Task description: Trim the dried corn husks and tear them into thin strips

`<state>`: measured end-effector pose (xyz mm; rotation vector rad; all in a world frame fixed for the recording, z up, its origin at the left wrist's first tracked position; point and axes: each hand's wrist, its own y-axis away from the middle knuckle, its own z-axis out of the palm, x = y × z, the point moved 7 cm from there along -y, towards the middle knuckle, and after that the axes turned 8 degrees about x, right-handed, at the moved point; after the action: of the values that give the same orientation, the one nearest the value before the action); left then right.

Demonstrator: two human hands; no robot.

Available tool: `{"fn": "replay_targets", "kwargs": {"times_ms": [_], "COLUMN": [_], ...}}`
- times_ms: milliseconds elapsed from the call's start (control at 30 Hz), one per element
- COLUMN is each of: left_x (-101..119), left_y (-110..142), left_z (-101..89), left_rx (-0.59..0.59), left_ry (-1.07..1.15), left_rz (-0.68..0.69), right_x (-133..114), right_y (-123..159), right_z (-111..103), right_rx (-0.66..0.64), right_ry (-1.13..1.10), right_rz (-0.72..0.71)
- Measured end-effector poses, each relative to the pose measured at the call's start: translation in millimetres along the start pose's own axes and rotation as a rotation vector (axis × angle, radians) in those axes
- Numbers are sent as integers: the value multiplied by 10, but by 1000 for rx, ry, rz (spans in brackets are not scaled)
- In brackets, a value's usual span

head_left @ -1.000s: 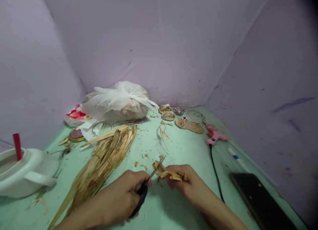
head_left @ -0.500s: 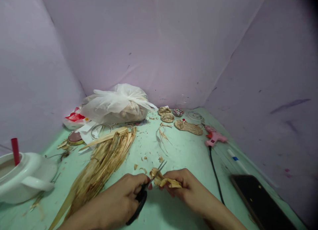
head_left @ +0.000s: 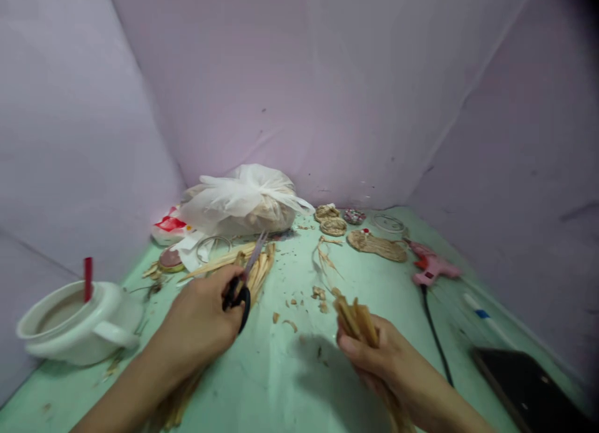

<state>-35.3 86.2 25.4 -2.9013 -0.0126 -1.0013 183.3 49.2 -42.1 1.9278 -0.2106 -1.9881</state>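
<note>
Far left: white ceramic pot [head_left: 77, 324] with side handle, on the green table [head_left: 285, 383]; a red stick [head_left: 87, 279] stands upright in it. Behind it, near the lilac backdrop, a round tin lid [head_left: 170, 259] and a metal ring [head_left: 214, 244] lie beside a red-and-white packet [head_left: 169, 227]. A tied white plastic bag [head_left: 246, 199], contents tan, sits against the back wall.

Left hand [head_left: 199, 324]: clenched around the black handles of scissors [head_left: 243, 280], blades together and pointing up and away, raised over the pile of dried leaf strips [head_left: 255, 267]. That pile runs from mid-table back under the left forearm.

Centre: small cut scraps [head_left: 304, 299] scattered on the table between the two hands; a loose twist of fibre [head_left: 327, 258] lies further back.

Right hand [head_left: 379, 355]: grasping a bundle of dried strips [head_left: 358, 314], fingers closed round it, cut ends sticking up and out of the fist, held above the table and well apart from the scissors.

Back right: two small woven coils [head_left: 330, 219], a beaded item [head_left: 354, 216], a clear round lid [head_left: 388, 223], and a flat woven oval piece [head_left: 378, 244]. A pink glue gun [head_left: 431, 266] lies beside that piece, its black cord [head_left: 435, 333] trailing toward the viewer. Further right a white pen with blue band [head_left: 484, 314], then a dark phone [head_left: 528, 389] flat at the table edge.
</note>
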Motion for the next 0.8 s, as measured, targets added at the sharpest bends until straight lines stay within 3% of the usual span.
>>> {"fn": "replay_targets", "kwargs": {"times_ms": [67,167,267,433,533,600,667,800], "left_x": [-102,-251,-314,-405,-488,-505,-487,-290], "left_y": [-76,-164,-272,-481,-581,-599,-536,-228], "left_z": [-263,-384,-257,12,43,-97,-365,-906], "left_rx": [135,153,162,301,338,453,654,940], "left_ry": [-318,-558,-470,-321,-297,-131,121,389], "left_rz": [-29,-103,-82,-78,-109,-99,-72,8], "right_x": [24,66,75,78,117,127,117,98], "right_y": [-7,-35,-69,-85,-69,-58,-50,-36], "right_z": [-22,-38,-25,59,78,71,55,49], "right_rx": [39,79,96,82,88,89,94,95], "right_ry": [-147,-318,-390,-413,-402,-382,-356,-276], "right_rz": [71,172,203,202,227,218,190,170]}}
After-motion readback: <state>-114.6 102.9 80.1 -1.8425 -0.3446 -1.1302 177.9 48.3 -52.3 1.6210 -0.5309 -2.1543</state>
